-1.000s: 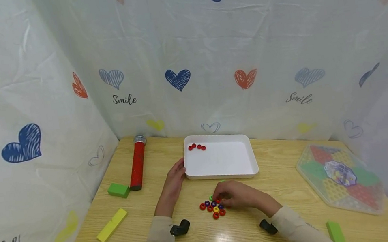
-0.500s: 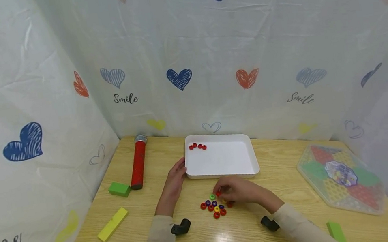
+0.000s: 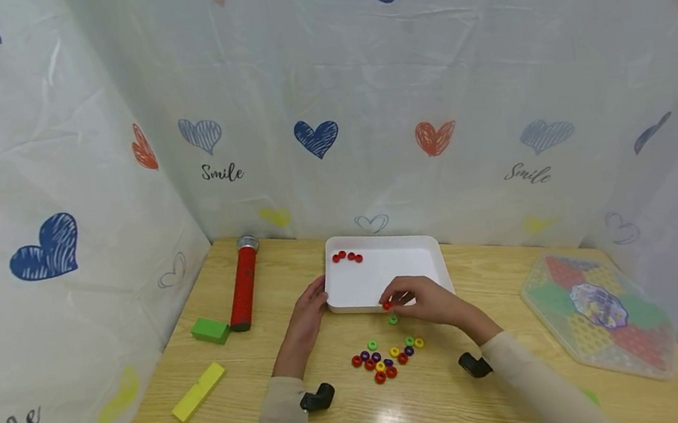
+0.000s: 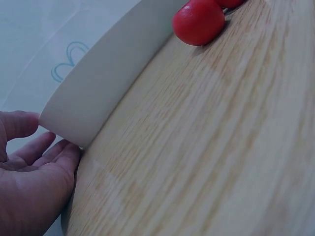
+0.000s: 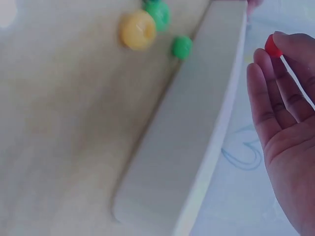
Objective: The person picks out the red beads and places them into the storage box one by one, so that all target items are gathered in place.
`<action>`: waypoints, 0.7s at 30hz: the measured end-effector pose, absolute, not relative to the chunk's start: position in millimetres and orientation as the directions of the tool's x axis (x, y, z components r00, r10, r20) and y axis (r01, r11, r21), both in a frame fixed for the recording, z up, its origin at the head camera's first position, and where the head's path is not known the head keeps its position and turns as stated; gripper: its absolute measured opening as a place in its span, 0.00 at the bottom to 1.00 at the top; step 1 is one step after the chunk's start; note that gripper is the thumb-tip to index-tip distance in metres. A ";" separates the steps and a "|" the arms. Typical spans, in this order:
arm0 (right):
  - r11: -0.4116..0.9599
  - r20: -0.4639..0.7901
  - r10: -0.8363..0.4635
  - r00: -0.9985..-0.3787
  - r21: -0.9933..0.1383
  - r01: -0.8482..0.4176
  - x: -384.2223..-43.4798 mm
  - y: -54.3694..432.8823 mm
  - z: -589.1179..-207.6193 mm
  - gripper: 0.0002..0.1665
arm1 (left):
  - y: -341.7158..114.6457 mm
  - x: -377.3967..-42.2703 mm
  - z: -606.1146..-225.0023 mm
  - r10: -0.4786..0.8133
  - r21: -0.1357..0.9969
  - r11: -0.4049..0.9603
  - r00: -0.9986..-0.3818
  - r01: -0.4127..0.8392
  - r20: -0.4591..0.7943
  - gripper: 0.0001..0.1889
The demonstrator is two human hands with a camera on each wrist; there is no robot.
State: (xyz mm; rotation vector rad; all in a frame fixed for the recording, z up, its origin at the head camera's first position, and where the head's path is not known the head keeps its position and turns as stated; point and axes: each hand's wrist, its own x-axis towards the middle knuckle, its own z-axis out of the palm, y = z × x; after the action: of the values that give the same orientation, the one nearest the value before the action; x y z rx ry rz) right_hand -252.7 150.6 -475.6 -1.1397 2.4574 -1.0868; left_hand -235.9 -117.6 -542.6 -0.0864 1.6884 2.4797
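Observation:
My left hand (image 3: 304,323) touches the left side of a white tray (image 3: 332,291), its thumb tip near the rim and its fingers against the outer wall in the left wrist view. Between the thumb and fingertips of my right hand (image 3: 424,302) is a pinched red bead (image 5: 273,45), held over the tray's front edge. Several red beads (image 3: 351,256) lie in the tray's back left. A green bead (image 3: 393,320) lies just before the tray. Closer to me is a loose cluster of red, purple, yellow and green beads, among them a yellow bead (image 3: 419,343).
A red tube with a silver end (image 3: 243,288) lies at the left, near a green block (image 3: 210,331) and a yellow block (image 3: 198,392). On the right is a clear case with coloured sections (image 3: 597,313). A patterned curtain (image 3: 362,94) encloses the table's back and sides.
My right hand has lifted the red bead from the cluster and moved it forward to the tray's front edge, uncovering more beads. My left hand stays at the tray.

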 end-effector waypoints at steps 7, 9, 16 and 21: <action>0.430 0.115 -0.703 -0.702 -0.718 -0.547 -277.3 152.4 -459.0 0.14 | -118.8 -235.5 -544.1 0.089 0.916 -0.381 -0.991 -0.128 -0.101 0.26; 0.441 0.111 -0.691 -0.714 -0.718 -0.538 -284.5 152.4 -456.3 0.13 | -119.1 -235.3 -544.8 0.086 0.916 -0.381 -0.991 -0.125 -0.100 0.26; 0.503 0.070 -0.650 -0.756 -0.707 -0.498 -304.1 149.7 -453.6 0.13 | -119.6 -234.7 -546.6 0.087 0.916 -0.383 -0.992 -0.116 -0.090 0.26; 0.536 0.031 -0.627 -0.778 -0.707 -0.461 -316.1 147.0 -453.2 0.13 | -119.2 -235.4 -546.0 0.084 0.919 -0.377 -0.992 -0.118 -0.093 0.26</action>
State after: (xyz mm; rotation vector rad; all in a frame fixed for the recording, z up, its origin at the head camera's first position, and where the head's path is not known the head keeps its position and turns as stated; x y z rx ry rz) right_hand -316.1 147.0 -453.2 -0.9181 2.5488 -1.0728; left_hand -235.4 -119.2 -546.0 -0.0465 1.6786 2.5100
